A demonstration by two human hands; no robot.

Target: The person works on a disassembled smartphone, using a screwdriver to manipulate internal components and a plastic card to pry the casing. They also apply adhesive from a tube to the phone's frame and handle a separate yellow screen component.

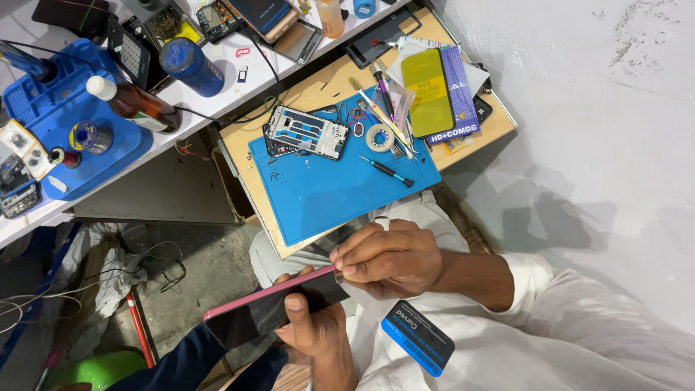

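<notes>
Both hands hold a pink phone (271,308) just below the blue mat (340,185). The left hand (315,329) is curled under the phone, with its thumb on the dark screen. The right hand (387,257) is closed, and its fingertips pinch the phone's top edge. A blue card (418,337) lies on the white lap, just beside the phone. On the mat rest a phone frame (308,132), a roll of tape (379,137) and a small screwdriver (387,171).
</notes>
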